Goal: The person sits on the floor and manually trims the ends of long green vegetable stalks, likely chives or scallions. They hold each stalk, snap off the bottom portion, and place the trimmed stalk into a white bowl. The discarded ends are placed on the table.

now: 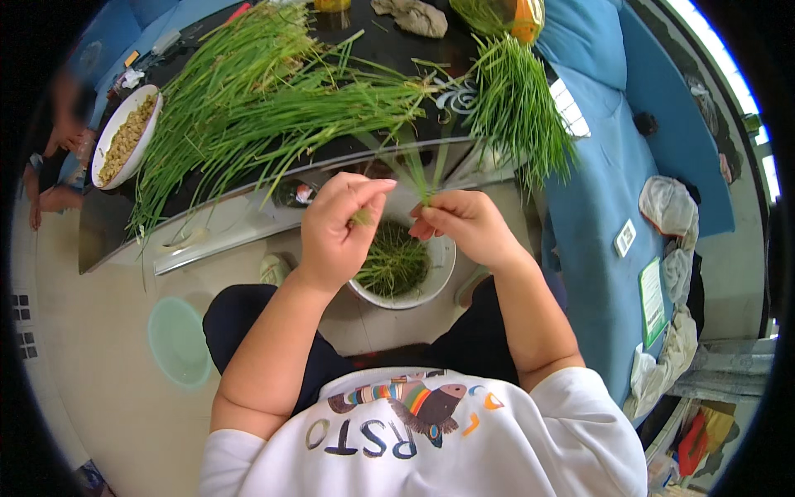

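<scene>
Thin green stalks, like chives, fan upward from the fingertips of my right hand (463,223), which pinches their lower end. Beside it on the left, my left hand (341,230) is curled around a small pale-green bit of plant. Below both hands, on the floor between my feet, stands a white bucket (442,273) with green trimmings (394,261) inside. On the dark table in front lie a large heap of long green stalks (248,118) and, to the right, a neater bunch (518,105) hanging over the edge.
A white bowl of brownish pieces (127,140) stands at the table's left end. A pale green basin (180,341) is on the floor at left. The blue sofa (590,248) runs along the right. At far left, part of another person (62,136) shows.
</scene>
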`<state>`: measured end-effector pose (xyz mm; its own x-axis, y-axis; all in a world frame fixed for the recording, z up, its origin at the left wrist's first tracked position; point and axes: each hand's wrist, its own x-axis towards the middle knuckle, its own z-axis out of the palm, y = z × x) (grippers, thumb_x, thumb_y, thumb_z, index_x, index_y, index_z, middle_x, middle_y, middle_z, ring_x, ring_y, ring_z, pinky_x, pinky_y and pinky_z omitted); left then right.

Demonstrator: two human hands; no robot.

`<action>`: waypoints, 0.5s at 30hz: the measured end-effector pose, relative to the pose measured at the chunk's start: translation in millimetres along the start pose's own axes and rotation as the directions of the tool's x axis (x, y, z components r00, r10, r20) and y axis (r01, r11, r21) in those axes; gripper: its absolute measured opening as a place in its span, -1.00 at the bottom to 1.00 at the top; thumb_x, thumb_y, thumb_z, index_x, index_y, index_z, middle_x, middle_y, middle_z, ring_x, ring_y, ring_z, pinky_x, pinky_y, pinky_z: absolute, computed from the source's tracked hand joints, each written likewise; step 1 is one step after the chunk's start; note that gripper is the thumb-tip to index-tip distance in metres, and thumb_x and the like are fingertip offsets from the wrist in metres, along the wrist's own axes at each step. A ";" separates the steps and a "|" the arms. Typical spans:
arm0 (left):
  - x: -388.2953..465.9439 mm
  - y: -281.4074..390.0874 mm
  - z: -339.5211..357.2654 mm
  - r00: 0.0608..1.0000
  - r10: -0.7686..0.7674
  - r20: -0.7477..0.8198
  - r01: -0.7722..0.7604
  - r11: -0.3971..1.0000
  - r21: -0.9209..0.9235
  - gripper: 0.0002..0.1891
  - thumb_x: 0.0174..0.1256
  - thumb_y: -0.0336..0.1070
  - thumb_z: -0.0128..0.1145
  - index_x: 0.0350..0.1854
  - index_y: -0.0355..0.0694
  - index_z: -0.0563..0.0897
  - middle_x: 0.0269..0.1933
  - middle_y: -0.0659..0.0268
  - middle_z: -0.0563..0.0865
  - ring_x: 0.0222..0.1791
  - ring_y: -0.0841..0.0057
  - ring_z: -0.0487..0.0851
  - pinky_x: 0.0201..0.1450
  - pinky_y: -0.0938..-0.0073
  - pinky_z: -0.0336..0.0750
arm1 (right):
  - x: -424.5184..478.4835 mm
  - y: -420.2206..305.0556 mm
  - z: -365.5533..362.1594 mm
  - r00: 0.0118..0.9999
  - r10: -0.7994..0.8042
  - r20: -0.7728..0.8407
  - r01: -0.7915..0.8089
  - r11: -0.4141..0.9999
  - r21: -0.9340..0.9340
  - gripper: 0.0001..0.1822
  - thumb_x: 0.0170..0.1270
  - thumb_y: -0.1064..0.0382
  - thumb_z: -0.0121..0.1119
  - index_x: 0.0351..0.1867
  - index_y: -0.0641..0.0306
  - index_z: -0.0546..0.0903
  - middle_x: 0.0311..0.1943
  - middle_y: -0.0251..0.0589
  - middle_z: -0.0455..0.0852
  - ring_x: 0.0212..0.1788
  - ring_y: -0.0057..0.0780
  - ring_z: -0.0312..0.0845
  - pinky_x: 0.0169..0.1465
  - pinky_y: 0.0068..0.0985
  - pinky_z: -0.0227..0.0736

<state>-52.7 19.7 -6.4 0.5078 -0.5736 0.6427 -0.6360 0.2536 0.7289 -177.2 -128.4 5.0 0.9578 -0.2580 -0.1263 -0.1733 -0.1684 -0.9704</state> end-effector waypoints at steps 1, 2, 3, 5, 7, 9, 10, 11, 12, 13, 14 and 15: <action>-2.3 3.1 1.5 0.996 0.074 0.056 -0.076 0.996 0.041 -0.83 0.06 -0.49 0.13 -0.25 -0.26 0.60 -0.36 0.27 0.60 -0.43 0.48 0.56 -0.42 0.60 0.42 | -3.5 1.5 1.6 0.998 -0.021 0.056 0.029 0.990 -0.141 -0.79 0.23 0.34 -0.04 -0.32 0.46 0.58 -0.46 -0.17 0.67 -0.40 -0.53 0.57 -0.31 -0.60 0.44; -4.9 5.4 3.4 0.983 0.145 0.115 -0.154 0.985 0.075 -0.79 0.01 -0.50 0.15 -0.24 -0.26 0.60 -0.33 0.26 0.61 -0.43 0.45 0.58 -0.43 0.57 0.45 | -8.1 0.4 3.2 0.992 -0.078 0.103 0.107 0.941 -0.321 -0.80 0.22 0.35 -0.03 -0.33 0.46 0.58 -0.47 -0.17 0.66 -0.40 -0.52 0.57 -0.31 -0.59 0.44; -5.8 6.1 5.7 0.960 0.221 0.170 -0.240 0.965 0.106 -0.76 -0.03 -0.51 0.17 -0.24 -0.25 0.60 -0.29 0.25 0.63 -0.42 0.43 0.60 -0.43 0.55 0.47 | -10.5 -4.3 2.5 0.978 -0.130 0.163 0.194 0.850 -0.490 -0.82 0.21 0.36 -0.03 -0.33 0.45 0.58 -0.48 -0.17 0.66 -0.41 -0.51 0.57 -0.32 -0.58 0.44; -11.8 5.5 7.5 0.932 0.124 0.342 -0.192 0.966 0.173 -0.68 -0.12 -0.55 0.17 -0.20 -0.24 0.60 -0.23 0.26 0.64 -0.37 0.38 0.63 -0.39 0.51 0.51 | -14.8 -1.1 0.3 0.962 -0.188 0.198 0.271 0.748 -0.606 -0.84 0.16 0.34 0.02 -0.36 0.41 0.58 -0.50 -0.13 0.64 -0.44 -0.41 0.55 -0.35 -0.53 0.43; -19.3 4.9 8.2 0.867 -0.069 0.494 -0.067 0.965 0.253 -0.67 -0.09 -0.62 0.11 -0.19 -0.26 0.60 -0.27 0.21 0.65 -0.32 0.33 0.64 -0.35 0.52 0.52 | -17.8 5.0 -3.1 0.965 -0.229 0.124 0.259 0.797 -0.546 -0.85 0.07 0.28 0.10 -0.42 0.32 0.58 -0.51 -0.06 0.60 -0.50 -0.24 0.51 -0.40 -0.45 0.39; -24.3 -0.8 13.4 0.855 -0.137 0.500 0.004 0.966 0.258 -0.69 -0.08 -0.52 0.14 -0.19 -0.24 0.59 -0.31 0.29 0.66 -0.39 0.42 0.63 -0.39 0.54 0.48 | -19.0 9.6 -8.3 0.987 -0.143 0.072 0.160 0.896 -0.414 -0.85 0.10 0.28 0.09 -0.43 0.34 0.57 -0.55 -0.10 0.59 -0.52 -0.30 0.51 -0.41 -0.46 0.39; -28.0 -2.1 16.3 0.855 -0.188 0.483 0.085 0.970 0.226 -0.73 -0.02 -0.52 0.10 -0.19 -0.27 0.58 -0.34 0.29 0.66 -0.42 0.46 0.63 -0.39 0.58 0.46 | -18.9 12.2 -10.9 0.994 -0.098 0.049 0.109 0.933 -0.342 -0.85 0.12 0.28 0.08 -0.44 0.34 0.56 -0.57 -0.12 0.59 -0.53 -0.34 0.52 -0.41 -0.46 0.38; -29.8 -2.8 18.6 0.850 -0.240 0.469 0.166 0.967 0.194 -0.76 0.05 -0.53 0.06 -0.18 -0.30 0.57 -0.38 0.28 0.66 -0.44 0.50 0.63 -0.39 0.62 0.45 | -18.2 13.9 -12.3 0.995 -0.091 0.047 0.101 0.953 -0.286 -0.83 0.17 0.28 0.03 -0.41 0.36 0.56 -0.56 -0.16 0.59 -0.51 -0.41 0.52 -0.40 -0.51 0.40; -28.8 -3.4 20.5 0.807 -0.337 0.484 0.307 0.941 0.144 -0.81 0.11 -0.47 0.04 -0.20 -0.29 0.57 -0.40 0.29 0.66 -0.49 0.56 0.59 -0.43 0.65 0.41 | -16.9 14.3 -13.4 0.995 -0.085 0.044 0.093 0.969 -0.230 -0.81 0.21 0.29 -0.01 -0.38 0.38 0.56 -0.56 -0.20 0.59 -0.48 -0.48 0.52 -0.38 -0.55 0.42; -27.1 -4.4 22.2 0.751 -0.427 0.504 0.442 0.892 0.097 -0.84 0.16 -0.42 0.01 -0.23 -0.28 0.57 -0.42 0.30 0.66 -0.55 0.62 0.54 -0.47 0.69 0.37 | -15.5 15.4 -15.2 0.996 -0.079 0.042 0.085 0.981 -0.173 -0.78 0.26 0.29 -0.05 -0.35 0.40 0.56 -0.55 -0.24 0.59 -0.46 -0.56 0.52 -0.37 -0.59 0.43; -25.8 -5.1 23.3 0.681 -0.508 0.527 0.569 0.820 0.056 -0.85 0.22 -0.36 -0.01 -0.25 -0.28 0.57 -0.44 0.31 0.66 -0.60 0.68 0.49 -0.50 0.73 0.33 | -14.2 17.5 -18.4 0.997 -0.053 -0.052 0.053 0.999 -0.005 -0.79 0.27 0.28 -0.04 -0.34 0.39 0.56 -0.55 -0.25 0.59 -0.46 -0.57 0.51 -0.36 -0.61 0.43; -25.0 -5.6 23.8 0.646 -0.552 0.527 0.663 0.748 -0.029 -0.84 0.25 -0.32 -0.03 -0.27 -0.26 0.57 -0.45 0.31 0.66 -0.64 0.73 0.41 -0.55 0.75 0.27 | -12.6 19.7 -22.7 0.990 -0.012 -0.138 0.034 0.986 0.163 -0.80 0.27 0.28 -0.03 -0.34 0.38 0.56 -0.55 -0.27 0.58 -0.47 -0.59 0.50 -0.36 -0.63 0.42</action>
<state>-75.6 14.0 -32.2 0.3726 -0.9213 -0.1110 -0.1224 -0.1673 0.9783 -197.8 -150.0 -7.9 0.9189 -0.3852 -0.0852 -0.1006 -0.0198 -0.9947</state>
